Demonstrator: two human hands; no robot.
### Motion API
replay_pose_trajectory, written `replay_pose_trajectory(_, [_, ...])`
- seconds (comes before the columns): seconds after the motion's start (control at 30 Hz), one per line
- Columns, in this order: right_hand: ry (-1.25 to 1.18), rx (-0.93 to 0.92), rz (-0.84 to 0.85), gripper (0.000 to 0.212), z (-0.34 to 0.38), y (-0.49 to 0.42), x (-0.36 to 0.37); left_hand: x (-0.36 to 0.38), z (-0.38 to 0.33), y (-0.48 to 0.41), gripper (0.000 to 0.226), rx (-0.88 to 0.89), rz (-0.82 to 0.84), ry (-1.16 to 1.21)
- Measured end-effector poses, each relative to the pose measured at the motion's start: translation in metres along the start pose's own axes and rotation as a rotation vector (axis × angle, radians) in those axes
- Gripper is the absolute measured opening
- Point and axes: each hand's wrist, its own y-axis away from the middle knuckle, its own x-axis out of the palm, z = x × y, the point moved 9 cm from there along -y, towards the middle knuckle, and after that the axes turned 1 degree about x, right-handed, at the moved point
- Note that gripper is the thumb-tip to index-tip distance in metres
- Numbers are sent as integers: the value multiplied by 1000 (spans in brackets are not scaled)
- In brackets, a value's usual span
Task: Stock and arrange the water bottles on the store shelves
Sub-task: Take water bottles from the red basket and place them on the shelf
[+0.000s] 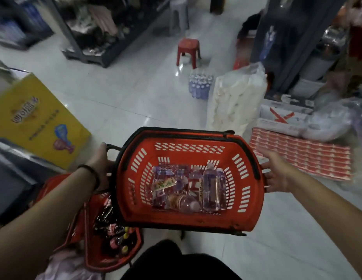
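Red basket (188, 147) held clear of the tiled floor (135, 93), tilted, mouth toward the camera. Left hand (99, 164) at the basket's left end, beside the black handle loop. Thumb up along the rim, fingers tucked behind the basket wall and hidden; closed round that end as far as can be seen. Dark wristband (91, 172) on the left wrist. Right hand (276, 174) at the right end. Fingertips (266, 175) hooked on the rim edge, thumb above, palm standing off from the wall; half closed, clamped on the rim only. On the basket bottom: several clear water bottles (211, 188) lying loose. One long bottle along the right side, others with red-and-white labels jumbled at left and centre. Count not readable. Farther off, standing on the floor: shrink-wrapped pack of water bottles (200, 86), just beside a tall white bag (236, 102) and near a red stool (189, 50). Under the left forearm, on the floor: second red basket (90, 239) holding dark bottles. At far left: yellow carton (40, 122). Shelving (89, 37) at top too blurred to read.
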Motion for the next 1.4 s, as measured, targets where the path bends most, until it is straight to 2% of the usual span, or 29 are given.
replay_pose_trajectory(0.13, [73, -3, -34, 91, 90, -42, 53, -16, -61, -52, 110, -31, 56, 59])
replay_pose_trajectory(0.3, [112, -6, -58, 95, 197, -79, 111, -38, -161, -104, 98, -11, 13, 101])
replay_pose_trajectory(0.47, [176, -20, -67, 88, 306, -126, 165, -55, -250, -158, 98, -61, -30, 197])
replay_pose_trajectory(0.67, [187, -16, -4, 108, 425, -215, 226, -57, -354, -229, 101, -66, -79, 204])
replay_pose_trajectory(0.73, [198, -14, 14, 105, 466, -242, 243, -56, -386, -251, 108, -81, -95, 229])
replay_pose_trajectory(0.8, [208, -17, 37, 93, 519, -267, 263, -56, -432, -271, 107, -90, -143, 238])
replay_pose_trajectory(0.9, [206, -28, 77, 85, 595, -295, 292, -52, -507, -294, 88, -61, -168, 241])
replay_pose_trajectory(1.03, [196, -17, 81, 86, 686, -334, 321, -54, -598, -337, 86, -47, -176, 284])
replay_pose_trajectory(1.17, [183, -5, 75, 96, 765, -388, 353, -50, -691, -403, 85, -25, -135, 257])
replay_pose_trajectory(1.3, [146, 22, -24, 101, 840, -432, 381, -44, -792, -477, 91, -55, -66, 228])
replay_pose_trajectory(1.4, [64, 9, -68, 95, 898, -450, 395, -29, -881, -509, 93, -39, -17, 163])
